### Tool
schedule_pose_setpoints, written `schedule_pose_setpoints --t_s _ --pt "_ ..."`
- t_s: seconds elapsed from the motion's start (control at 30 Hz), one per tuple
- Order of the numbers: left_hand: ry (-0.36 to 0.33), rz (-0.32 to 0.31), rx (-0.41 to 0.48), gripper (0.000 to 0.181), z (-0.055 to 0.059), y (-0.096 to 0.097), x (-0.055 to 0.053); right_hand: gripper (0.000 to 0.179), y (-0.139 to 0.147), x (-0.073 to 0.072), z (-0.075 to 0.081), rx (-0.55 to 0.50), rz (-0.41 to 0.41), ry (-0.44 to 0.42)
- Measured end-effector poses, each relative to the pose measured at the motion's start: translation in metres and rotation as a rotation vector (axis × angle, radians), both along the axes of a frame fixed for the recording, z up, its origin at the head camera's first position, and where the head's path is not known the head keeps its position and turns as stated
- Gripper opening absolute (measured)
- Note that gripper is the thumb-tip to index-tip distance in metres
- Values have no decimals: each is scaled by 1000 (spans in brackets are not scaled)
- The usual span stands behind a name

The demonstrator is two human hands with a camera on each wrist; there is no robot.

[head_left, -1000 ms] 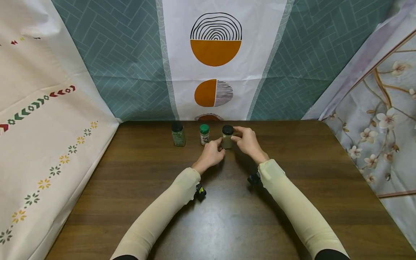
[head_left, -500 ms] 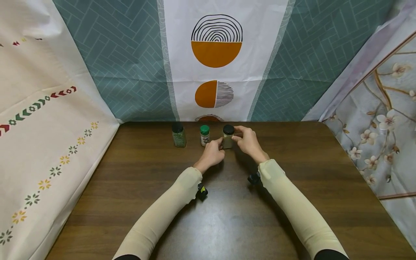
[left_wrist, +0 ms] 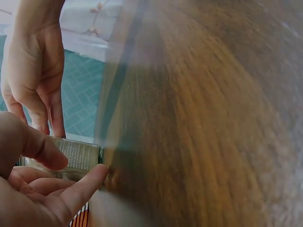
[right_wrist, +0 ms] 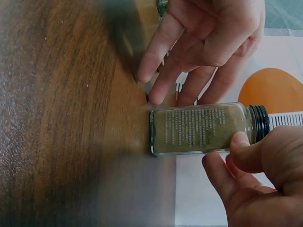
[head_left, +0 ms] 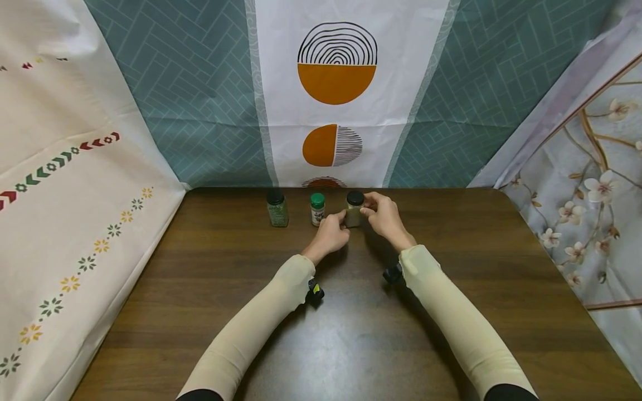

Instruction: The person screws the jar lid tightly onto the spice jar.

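A square glass spice jar (head_left: 354,216) with a black lid and olive-tan powder stands upright at the table's back. My right hand (head_left: 386,218) pinches it near the neck, thumb in front; the right wrist view shows the jar's printed label between the hands. On its other side, my left hand (head_left: 329,233) has its fingers extended along the jar's lower side, fingertips right at the glass. The left wrist view shows the left thumb overlapping the jar (left_wrist: 80,153). To the left stand a small green-capped spice bottle (head_left: 317,210) and a black-capped jar of green herbs (head_left: 277,210).
The brown wooden table (head_left: 241,278) ends at a hanging teal and white cloth (head_left: 210,111) just behind the jars. A cream patterned cloth (head_left: 75,195) borders the left side, and a floral cloth (head_left: 592,223) the right.
The powder jar has shifted slightly right and back, away from the green-capped bottle, with both hands following it. The other two containers keep their places; the head view has turned a little.
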State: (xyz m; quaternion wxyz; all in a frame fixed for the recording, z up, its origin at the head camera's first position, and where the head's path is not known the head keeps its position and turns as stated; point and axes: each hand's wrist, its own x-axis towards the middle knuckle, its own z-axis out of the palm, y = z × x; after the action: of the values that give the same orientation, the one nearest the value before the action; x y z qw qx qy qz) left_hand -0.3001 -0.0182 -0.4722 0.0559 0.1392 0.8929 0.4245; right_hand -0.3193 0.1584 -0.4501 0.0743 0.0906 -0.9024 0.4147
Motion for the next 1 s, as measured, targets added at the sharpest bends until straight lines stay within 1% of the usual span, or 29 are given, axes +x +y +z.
schedule_pose_setpoints --t_s 0.23,0.43,0.63,0.7,0.8,0.9,1.0 --pt "-12 -9 8 68 3 2 -2 28 1 -1 -2 4 -14 31" --pt "-48 -11 8 68 5 2 -4 28 -1 -3 -2 11 -15 38" --pt "-49 -9 -6 68 5 0 -5 33 -2 -4 -1 3 -8 12" --pt "-57 0 11 69 6 -2 -4 36 -1 -3 -2 1 1 -12" --pt "-69 0 61 72 6 -5 1 39 1 0 -3 -10 15 -48" --pt "-39 -14 105 72 5 -9 6 41 4 5 -5 -19 30 -72" --pt "-5 -45 119 71 4 -13 11 41 8 9 -6 -31 37 -85"
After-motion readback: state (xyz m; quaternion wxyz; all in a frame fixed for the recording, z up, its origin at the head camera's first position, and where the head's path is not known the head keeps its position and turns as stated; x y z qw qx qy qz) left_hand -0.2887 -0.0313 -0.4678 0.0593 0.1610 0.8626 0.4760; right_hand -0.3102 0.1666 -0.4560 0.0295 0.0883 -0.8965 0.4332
